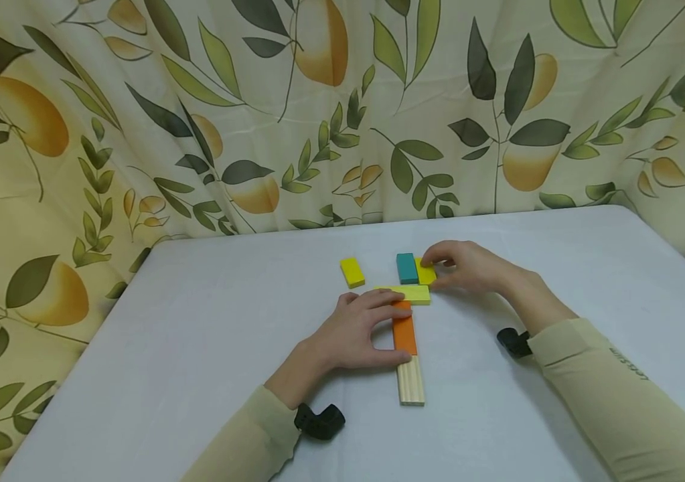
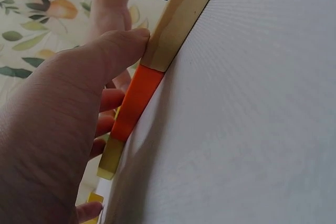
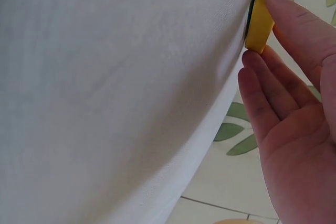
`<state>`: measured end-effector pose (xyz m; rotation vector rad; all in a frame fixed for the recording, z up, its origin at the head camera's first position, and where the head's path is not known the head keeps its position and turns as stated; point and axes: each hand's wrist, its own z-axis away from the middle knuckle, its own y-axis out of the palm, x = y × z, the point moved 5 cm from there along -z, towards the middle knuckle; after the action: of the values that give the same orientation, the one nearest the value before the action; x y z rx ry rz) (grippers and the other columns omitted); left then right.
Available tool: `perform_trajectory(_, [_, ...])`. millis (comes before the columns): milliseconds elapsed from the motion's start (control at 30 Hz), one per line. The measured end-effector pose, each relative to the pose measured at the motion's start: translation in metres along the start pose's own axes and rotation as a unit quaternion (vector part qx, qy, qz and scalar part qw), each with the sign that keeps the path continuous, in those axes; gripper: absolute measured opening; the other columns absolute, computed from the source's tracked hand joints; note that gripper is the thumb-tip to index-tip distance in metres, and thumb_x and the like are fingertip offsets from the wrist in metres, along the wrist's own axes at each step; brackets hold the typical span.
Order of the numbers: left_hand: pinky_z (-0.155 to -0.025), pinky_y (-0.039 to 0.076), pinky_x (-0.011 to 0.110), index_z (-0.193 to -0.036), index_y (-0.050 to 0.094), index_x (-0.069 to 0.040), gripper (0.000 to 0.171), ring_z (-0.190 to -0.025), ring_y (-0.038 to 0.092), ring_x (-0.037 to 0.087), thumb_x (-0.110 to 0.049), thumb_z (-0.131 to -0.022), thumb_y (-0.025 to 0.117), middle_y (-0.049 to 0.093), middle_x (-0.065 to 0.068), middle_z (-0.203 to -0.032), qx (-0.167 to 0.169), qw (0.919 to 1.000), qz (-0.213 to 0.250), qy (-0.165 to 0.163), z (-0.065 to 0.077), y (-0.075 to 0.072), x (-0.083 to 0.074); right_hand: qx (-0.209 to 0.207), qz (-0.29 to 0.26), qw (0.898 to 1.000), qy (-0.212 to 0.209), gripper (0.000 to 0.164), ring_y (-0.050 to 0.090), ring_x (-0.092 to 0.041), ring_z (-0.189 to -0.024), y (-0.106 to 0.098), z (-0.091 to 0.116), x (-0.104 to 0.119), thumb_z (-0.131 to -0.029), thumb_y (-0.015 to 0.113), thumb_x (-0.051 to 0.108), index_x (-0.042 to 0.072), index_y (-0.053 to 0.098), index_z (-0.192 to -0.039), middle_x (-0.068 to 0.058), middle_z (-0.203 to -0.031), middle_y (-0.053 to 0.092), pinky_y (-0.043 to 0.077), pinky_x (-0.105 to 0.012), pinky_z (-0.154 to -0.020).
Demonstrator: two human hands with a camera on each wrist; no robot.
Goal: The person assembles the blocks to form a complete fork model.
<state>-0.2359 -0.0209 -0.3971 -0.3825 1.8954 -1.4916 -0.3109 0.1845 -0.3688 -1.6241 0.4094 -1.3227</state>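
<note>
On the white-covered table, an orange block (image 1: 404, 335) and a plain wooden block (image 1: 411, 383) lie end to end, with a pale yellow block (image 1: 417, 294) crosswise at the orange end. My left hand (image 1: 342, 335) rests along their left side, fingers spread. Its fingertips touch the pale yellow and orange blocks, and its thumb touches where orange meets wood. Beyond the crosswise block stands a teal block (image 1: 406, 268). Beside it, my right hand (image 1: 475, 268) pinches a bright yellow block (image 3: 259, 22), thumb on one end and a fingertip at the other.
Another yellow block (image 1: 352, 272) lies apart, left of the teal one. A curtain printed with fruit and leaves (image 1: 318, 134) hangs behind the table's far edge. Black wrist cameras sit on both wrists, the left one (image 1: 321, 422) low over the tabletop (image 1: 209, 361).
</note>
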Motion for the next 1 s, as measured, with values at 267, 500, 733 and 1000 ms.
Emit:
perform_trajectory(267, [-0.108, 0.028, 0.053, -0.140, 0.062, -0.028, 0.064, -0.143, 0.030, 0.005, -0.062, -0.086, 0.068, 0.045, -0.008, -0.153, -0.002, 1.0000, 0.001, 0.001, 0.0000, 0.0000, 0.0005, 0.002, -0.004, 1.000, 0.004, 0.039, 0.055, -0.036, -0.117, 0.0009, -0.0002, 0.0031, -0.087, 0.079, 0.010, 0.000, 0.067, -0.123, -0.017, -0.128, 0.064, 0.041, -0.056, -0.104])
perform_trajectory(500, [-0.109, 0.028, 0.053, -0.140, 0.062, -0.028, 0.064, -0.143, 0.030, 0.006, -0.063, -0.086, 0.068, 0.045, -0.008, -0.152, -0.001, 1.0000, 0.003, 0.000, 0.0000, -0.0002, 0.0004, 0.003, -0.003, 1.000, 0.015, 0.039, 0.055, -0.036, -0.118, 0.0015, -0.0022, 0.0008, -0.086, 0.079, 0.008, 0.001, 0.067, -0.123, -0.017, -0.127, 0.064, 0.041, -0.056, -0.104])
perform_trajectory(733, [-0.108, 0.029, 0.053, -0.140, 0.063, -0.028, 0.064, -0.143, 0.030, 0.006, -0.062, -0.086, 0.068, 0.045, -0.009, -0.152, -0.001, 1.0000, 0.000, -0.002, -0.0001, -0.0002, 0.0011, 0.006, -0.001, 1.000, 0.017, 0.039, 0.055, -0.037, -0.119, 0.0018, -0.0029, 0.0004, -0.087, 0.079, 0.008, 0.002, 0.067, -0.123, -0.017, -0.128, 0.064, 0.041, -0.057, -0.105])
perform_trajectory(1000, [-0.108, 0.029, 0.054, -0.140, 0.062, -0.028, 0.064, -0.143, 0.030, 0.006, -0.062, -0.086, 0.069, 0.045, -0.009, -0.152, -0.002, 1.0000, 0.003, -0.002, 0.0004, 0.0004, 0.0014, 0.006, -0.001, 1.000, 0.015, 0.039, 0.056, -0.036, -0.118, 0.0019, -0.0021, -0.0003, -0.087, 0.080, 0.009, 0.002, 0.067, -0.123, -0.017, -0.128, 0.064, 0.041, -0.056, -0.104])
